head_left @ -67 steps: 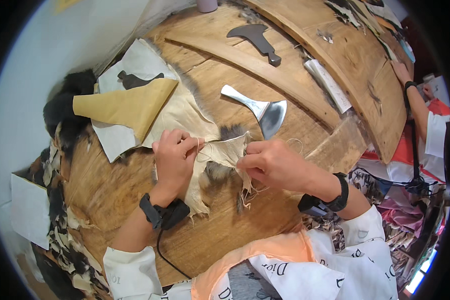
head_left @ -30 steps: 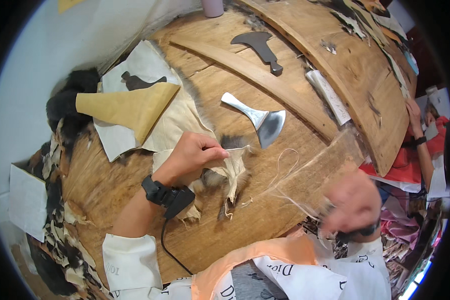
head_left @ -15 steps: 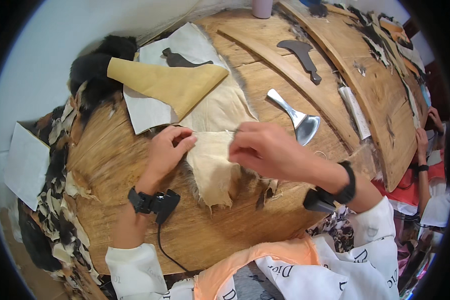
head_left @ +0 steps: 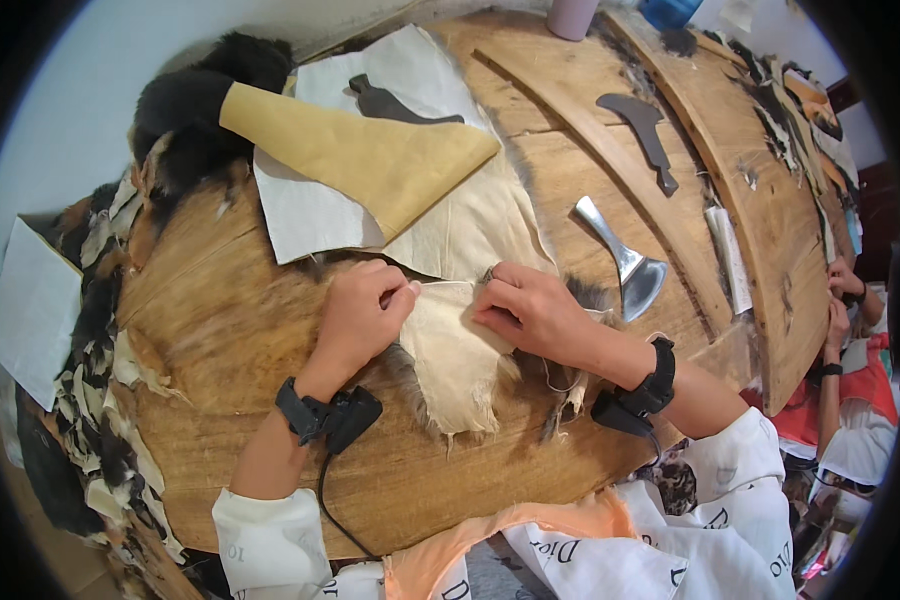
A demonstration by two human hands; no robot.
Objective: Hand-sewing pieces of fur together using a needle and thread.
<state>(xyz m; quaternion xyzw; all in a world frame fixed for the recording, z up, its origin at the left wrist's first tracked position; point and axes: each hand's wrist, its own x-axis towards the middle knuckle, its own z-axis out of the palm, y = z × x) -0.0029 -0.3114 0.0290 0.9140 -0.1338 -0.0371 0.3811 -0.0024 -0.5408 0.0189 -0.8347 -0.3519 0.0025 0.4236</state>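
A cream-coloured piece of fur hide (head_left: 452, 365) lies skin side up on the wooden table, its lower edge ragged and fringed with grey-brown fur. My left hand (head_left: 363, 312) pinches its upper left corner between thumb and fingers. At the upper right corner, my right hand (head_left: 535, 312) is closed with its fingertips at the edge; whether a needle is in them I cannot make out. A straight seam-like edge runs between both hands, against a larger cream hide (head_left: 485, 225) just beyond. A thin thread loop hangs near my right wrist.
A tan paper pattern (head_left: 370, 155) and white sheet (head_left: 310, 215) cover the larger hide, with a dark blade tool (head_left: 395, 105) on top. To the right lie a metal hand blade (head_left: 630, 265), another dark blade (head_left: 645, 135) and wooden strips (head_left: 600, 175). Fur scraps (head_left: 95, 390) line the left; another person's hands (head_left: 840, 300) show far right.
My right hand has come down onto the hide's upper edge and its motion blur is gone. The left hand keeps its pinch. The whole view has shifted slightly.
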